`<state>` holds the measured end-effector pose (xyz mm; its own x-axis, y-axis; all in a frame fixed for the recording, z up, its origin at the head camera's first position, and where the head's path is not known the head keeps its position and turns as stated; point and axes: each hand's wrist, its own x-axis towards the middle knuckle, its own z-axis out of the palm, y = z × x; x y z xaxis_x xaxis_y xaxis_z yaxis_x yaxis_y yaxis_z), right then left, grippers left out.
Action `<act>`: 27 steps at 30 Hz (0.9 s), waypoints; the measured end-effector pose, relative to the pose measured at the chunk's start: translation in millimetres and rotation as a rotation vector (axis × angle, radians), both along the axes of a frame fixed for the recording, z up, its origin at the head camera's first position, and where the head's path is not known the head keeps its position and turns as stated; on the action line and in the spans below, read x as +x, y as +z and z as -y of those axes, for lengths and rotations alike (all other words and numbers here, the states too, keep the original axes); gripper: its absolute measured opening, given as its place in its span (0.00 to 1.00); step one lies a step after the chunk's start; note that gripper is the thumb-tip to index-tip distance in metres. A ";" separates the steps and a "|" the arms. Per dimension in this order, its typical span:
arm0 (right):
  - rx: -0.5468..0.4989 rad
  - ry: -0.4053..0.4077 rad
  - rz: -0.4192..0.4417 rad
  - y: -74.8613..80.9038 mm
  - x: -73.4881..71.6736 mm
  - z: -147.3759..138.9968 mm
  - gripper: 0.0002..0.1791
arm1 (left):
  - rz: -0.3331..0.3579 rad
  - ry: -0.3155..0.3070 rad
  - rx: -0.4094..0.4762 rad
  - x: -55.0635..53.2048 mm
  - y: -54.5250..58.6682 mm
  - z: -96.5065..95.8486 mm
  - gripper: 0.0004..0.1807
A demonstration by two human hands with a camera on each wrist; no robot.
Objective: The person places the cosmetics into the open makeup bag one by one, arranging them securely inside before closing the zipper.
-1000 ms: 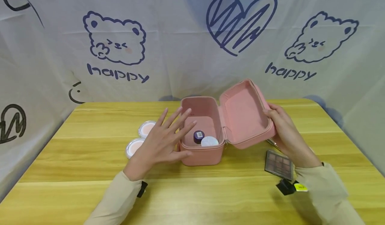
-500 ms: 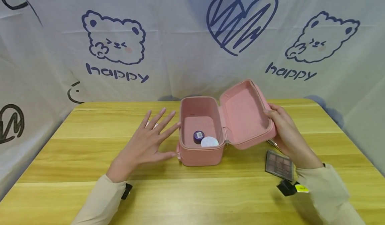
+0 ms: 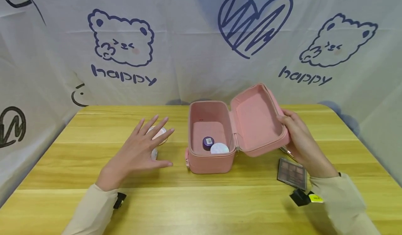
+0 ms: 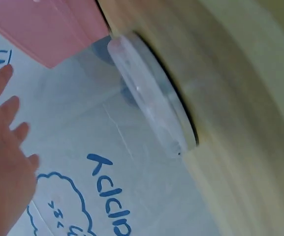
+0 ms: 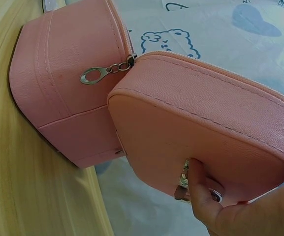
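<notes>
A pink cosmetic case (image 3: 211, 165) stands open on the table, its lid (image 3: 257, 123) tilted out to the right. Inside lie a small purple-lidded jar (image 3: 208, 143) and a white round disc (image 3: 219, 148). My right hand (image 3: 299, 140) grips the lid's outer edge; the right wrist view shows a finger on the lid's outside beside metal handle fittings (image 5: 183, 174). Left of the case, my left hand (image 3: 135, 151) hovers with fingers spread, holding nothing. Beneath it lie a round clear-rimmed compact (image 3: 158, 133) and part of another (image 3: 154, 154), both mostly covered in the head view.
An eyeshadow palette (image 3: 292, 173) lies near my right forearm, with a black item (image 3: 299, 197) bearing a yellow label in front of it. A thin metallic stick (image 3: 287, 152) shows partly beneath the right hand. A printed curtain (image 3: 188, 53) hangs behind the table.
My left hand has drawn back leftward from beside the case's opening to over the compacts, fingers still spread. The right hand and the lid have stayed nearly still.
</notes>
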<state>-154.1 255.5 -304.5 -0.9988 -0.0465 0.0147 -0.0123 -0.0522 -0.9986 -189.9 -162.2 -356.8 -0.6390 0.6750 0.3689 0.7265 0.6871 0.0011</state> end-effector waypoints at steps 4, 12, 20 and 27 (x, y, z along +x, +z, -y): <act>0.009 0.002 0.003 0.1 0.7 -0.3 0.29 | 0.229 0.008 0.096 -1.7 -0.9 5.8 0.60; 0.027 0.015 -0.014 -0.1 0.6 -0.6 0.31 | 0.804 -0.001 0.451 -5.5 4.5 35.3 0.58; 0.022 0.011 -0.009 -2.1 0.0 -0.9 0.32 | 0.943 -0.117 0.547 -12.7 -4.3 68.7 0.52; 0.015 0.013 -0.020 -3.4 -0.1 -0.8 0.31 | 1.023 -0.141 0.566 -16.2 -14.5 82.6 0.55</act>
